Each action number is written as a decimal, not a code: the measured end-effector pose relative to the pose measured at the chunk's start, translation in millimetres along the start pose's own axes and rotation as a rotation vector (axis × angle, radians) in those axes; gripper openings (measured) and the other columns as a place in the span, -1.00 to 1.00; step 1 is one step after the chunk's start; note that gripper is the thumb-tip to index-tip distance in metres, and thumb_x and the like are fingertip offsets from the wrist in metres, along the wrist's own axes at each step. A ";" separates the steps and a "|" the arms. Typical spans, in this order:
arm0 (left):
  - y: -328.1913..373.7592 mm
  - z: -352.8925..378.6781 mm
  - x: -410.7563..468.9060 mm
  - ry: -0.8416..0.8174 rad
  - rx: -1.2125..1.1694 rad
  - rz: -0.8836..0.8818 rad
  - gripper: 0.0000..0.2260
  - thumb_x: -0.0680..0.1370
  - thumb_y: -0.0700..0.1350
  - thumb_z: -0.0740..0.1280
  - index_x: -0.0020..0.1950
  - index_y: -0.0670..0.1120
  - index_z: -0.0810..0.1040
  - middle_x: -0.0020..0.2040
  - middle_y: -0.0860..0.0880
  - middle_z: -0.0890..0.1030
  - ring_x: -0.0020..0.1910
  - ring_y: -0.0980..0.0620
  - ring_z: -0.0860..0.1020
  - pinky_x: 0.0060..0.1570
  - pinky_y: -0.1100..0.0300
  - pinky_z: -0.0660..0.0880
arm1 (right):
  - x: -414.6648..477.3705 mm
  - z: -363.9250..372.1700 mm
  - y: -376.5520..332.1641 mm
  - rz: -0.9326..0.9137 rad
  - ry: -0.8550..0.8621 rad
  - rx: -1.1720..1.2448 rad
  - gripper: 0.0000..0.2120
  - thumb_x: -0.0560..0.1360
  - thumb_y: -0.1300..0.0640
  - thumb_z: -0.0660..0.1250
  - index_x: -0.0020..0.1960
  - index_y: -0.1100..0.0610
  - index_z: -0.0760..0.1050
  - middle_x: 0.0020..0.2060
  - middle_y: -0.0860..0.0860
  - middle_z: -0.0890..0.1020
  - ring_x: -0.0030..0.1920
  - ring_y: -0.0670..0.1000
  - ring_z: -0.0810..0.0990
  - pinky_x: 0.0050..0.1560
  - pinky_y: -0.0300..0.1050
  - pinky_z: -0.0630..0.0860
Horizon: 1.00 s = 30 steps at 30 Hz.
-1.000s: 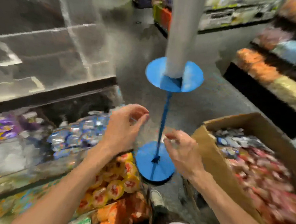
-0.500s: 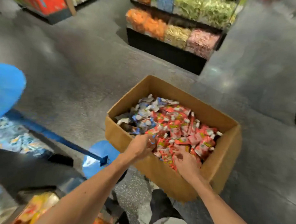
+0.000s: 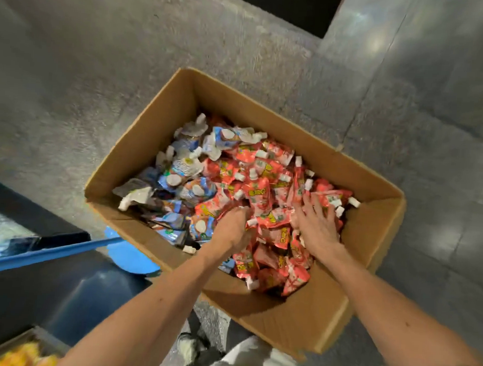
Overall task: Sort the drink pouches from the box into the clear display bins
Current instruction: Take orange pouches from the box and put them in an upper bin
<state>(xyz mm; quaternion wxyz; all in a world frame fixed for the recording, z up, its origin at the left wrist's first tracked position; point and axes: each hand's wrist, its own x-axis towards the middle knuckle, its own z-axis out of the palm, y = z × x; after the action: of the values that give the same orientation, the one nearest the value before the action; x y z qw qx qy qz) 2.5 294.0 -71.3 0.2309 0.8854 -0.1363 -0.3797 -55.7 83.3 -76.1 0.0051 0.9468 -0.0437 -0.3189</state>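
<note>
Left of the cardboard box: a blue stand base is sitting on the floor against the box's left wall, with its blue pole running away from the box. Yellow packs are showing further out, blurred. The clear bins aren't showing plainly here.

Inside the box, blue-and-white pouches are filling the left end and red pouches the middle and right end. All are lying jumbled with caps pointing every way, so no common long axis.

Left hand is sitting in the red pouches right at the blue/red boundary. Its fingers are curling down into the pile with the tips hidden, so I can't tell if they're gripping a pouch.

Right hand is lying flat on the red pouches toward the box's right end, its fingers spread straight, gripping nothing.

My read: both hands are going for red, which is lying directly under both. Blue is lying just left of the left hand, so that hand is nearer for it. Right hand is likely needing to close before any lift.
</note>
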 end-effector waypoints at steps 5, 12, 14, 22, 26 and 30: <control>9.8 1.7 34.0 0.156 -0.394 -0.249 -0.38 0.53 -0.03 0.44 0.50 -0.18 0.29 0.35 -0.13 0.50 0.33 -0.12 0.48 0.32 -0.01 0.43 | 14.6 0.4 3.3 0.013 0.036 0.024 -0.23 0.53 0.26 0.33 0.60 0.13 -0.01 0.55 0.14 0.18 0.54 0.19 0.11 0.43 0.25 0.20; 40.4 13.2 70.0 0.292 -0.581 -0.497 -0.21 0.40 0.14 0.53 0.45 -0.20 0.29 0.34 -0.21 0.46 0.28 -0.22 0.47 0.27 -0.10 0.45 | 30.4 1.8 5.9 0.005 0.189 0.044 0.20 0.26 0.14 0.61 0.61 0.06 -0.16 0.19 0.11 0.52 0.16 0.17 0.46 0.08 0.15 0.42; 46.4 18.2 75.5 0.287 -0.526 -0.493 -0.24 0.45 0.14 0.49 0.48 -0.20 0.27 0.42 -0.22 0.37 0.37 -0.25 0.40 0.32 -0.09 0.40 | 35.0 0.6 6.6 -0.001 0.162 0.001 0.23 0.31 0.06 0.59 0.58 -0.07 -0.31 0.24 0.14 0.45 0.18 0.16 0.43 0.10 0.13 0.40; 30.6 5.6 43.0 0.319 -0.347 -0.225 -0.60 0.50 0.13 0.44 0.19 -0.09 0.49 -0.14 -0.01 0.64 -0.16 -0.09 0.61 -0.14 -0.05 0.58 | 46.4 -6.0 8.3 -0.032 0.039 -0.032 -0.04 0.46 0.25 0.43 0.59 -0.13 -0.12 0.57 0.28 -0.13 0.55 0.32 0.01 0.45 0.40 0.02; -0.1 -9.2 19.0 0.295 -0.119 -0.127 -0.77 0.46 0.07 0.50 -0.17 -0.03 0.54 -0.22 -0.04 0.59 -0.19 -0.10 0.53 -0.23 -0.01 0.52 | 42.0 -4.8 8.2 -0.054 0.062 -0.013 -0.10 0.48 0.12 0.47 0.61 -0.03 -0.05 0.58 0.22 0.00 0.58 0.27 -0.08 0.44 0.44 0.00; -13.2 -34.7 7.5 0.190 0.347 -0.025 -0.61 0.43 0.13 0.49 0.14 -0.09 0.66 0.44 -0.16 0.35 0.36 -0.19 0.30 0.24 -0.08 0.37 | 33.1 -3.9 10.1 -0.136 0.120 0.146 -0.15 0.48 0.16 0.47 0.61 0.02 0.06 0.59 0.20 0.01 0.58 0.24 -0.01 0.51 0.35 0.05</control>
<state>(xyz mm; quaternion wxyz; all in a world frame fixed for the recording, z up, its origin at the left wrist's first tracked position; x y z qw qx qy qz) 33.9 312.8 -61.7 0.0821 0.9454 -0.1664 -0.2680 -27.8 70.2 -92.6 -0.0829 0.9628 -0.0023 -0.2571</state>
